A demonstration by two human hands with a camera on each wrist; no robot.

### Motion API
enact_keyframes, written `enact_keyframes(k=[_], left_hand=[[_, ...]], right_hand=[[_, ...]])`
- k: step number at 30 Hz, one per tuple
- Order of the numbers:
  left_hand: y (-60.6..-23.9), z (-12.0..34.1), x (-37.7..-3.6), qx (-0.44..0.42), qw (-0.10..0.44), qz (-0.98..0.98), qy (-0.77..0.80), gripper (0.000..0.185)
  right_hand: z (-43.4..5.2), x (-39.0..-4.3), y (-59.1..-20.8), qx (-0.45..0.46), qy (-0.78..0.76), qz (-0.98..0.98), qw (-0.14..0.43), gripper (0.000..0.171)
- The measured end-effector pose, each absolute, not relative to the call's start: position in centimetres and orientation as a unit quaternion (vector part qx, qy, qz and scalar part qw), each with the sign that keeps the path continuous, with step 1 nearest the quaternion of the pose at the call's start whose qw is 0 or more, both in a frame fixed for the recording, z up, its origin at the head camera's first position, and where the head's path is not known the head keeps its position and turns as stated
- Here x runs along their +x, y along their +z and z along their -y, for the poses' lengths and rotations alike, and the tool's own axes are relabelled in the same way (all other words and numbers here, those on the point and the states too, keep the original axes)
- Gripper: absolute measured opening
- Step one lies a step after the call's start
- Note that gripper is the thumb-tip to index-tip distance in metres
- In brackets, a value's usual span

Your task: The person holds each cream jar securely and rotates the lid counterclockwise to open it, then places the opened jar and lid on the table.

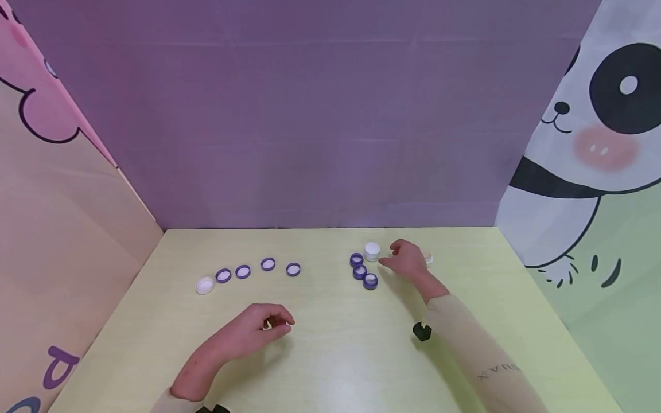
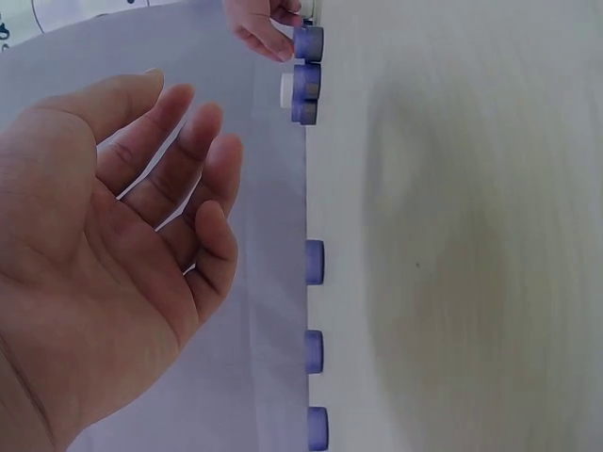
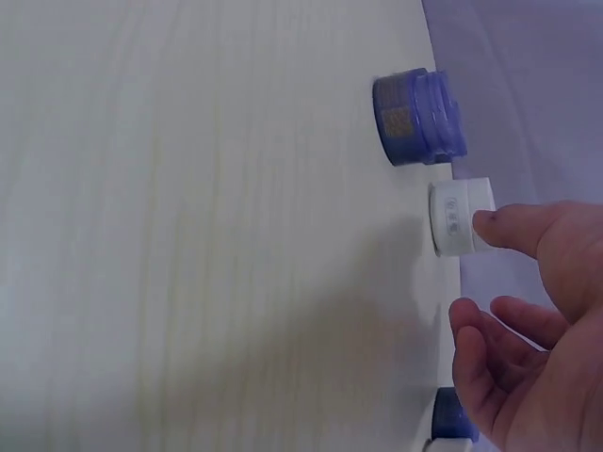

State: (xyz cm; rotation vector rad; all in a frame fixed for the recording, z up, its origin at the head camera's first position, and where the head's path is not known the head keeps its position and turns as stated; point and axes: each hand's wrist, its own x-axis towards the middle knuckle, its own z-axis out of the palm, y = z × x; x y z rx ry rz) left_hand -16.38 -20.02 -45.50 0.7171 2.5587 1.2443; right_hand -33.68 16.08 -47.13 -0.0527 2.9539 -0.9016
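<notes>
- Reaching toward the far side of the bench [image 1: 330, 367], the right hand [image 1: 408, 259] hovers with its grip loosely spread; the thumb tip touches or nearly touches the white jar [image 3: 460, 217], and nothing is pinched.
- Just to that grip's left stands the white jar with three purple jars [image 1: 363, 271] bunched beside it; another pale jar [image 1: 428, 258] peeks out on the grip's right.
- Nearer the body, the left hand [image 1: 258, 331] hangs over bare bench, its grip relaxed with fingers gently bent and the palm empty in the left wrist view.
- Beyond the left grip runs a curved row of purple lids [image 1: 258, 268], ending leftward in a white lid [image 1: 205, 285], well apart from the fingers.
- Open bench lies between the two grips; the back wall [image 1: 310, 126] meets the bench just past the jars.
</notes>
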Motion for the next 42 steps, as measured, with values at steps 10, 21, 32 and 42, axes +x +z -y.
enact_keyframes(k=[10,21,32,42], left_hand=[[-46.1,20.5,-16.5,0.222,0.124,-0.867,0.428,0.018],[-46.4,20.6,-16.6,0.217,0.138,-0.863,0.435,0.019],[-46.3,20.4,-17.0,0.222,0.140,-0.865,0.428,0.020],[-46.2,19.9,-17.7,0.229,0.134,-0.869,0.417,0.022]], right_hand=[[-14.1,-34.7,-48.3,-0.032,-0.285,-0.957,0.042,0.057],[-12.7,-35.3,-48.7,-0.034,-0.265,-0.963,0.029,0.050],[-13.0,-35.2,-48.7,-0.029,-0.269,-0.963,0.019,0.047],[-13.4,-35.1,-48.5,-0.043,-0.290,-0.956,0.014,0.046]])
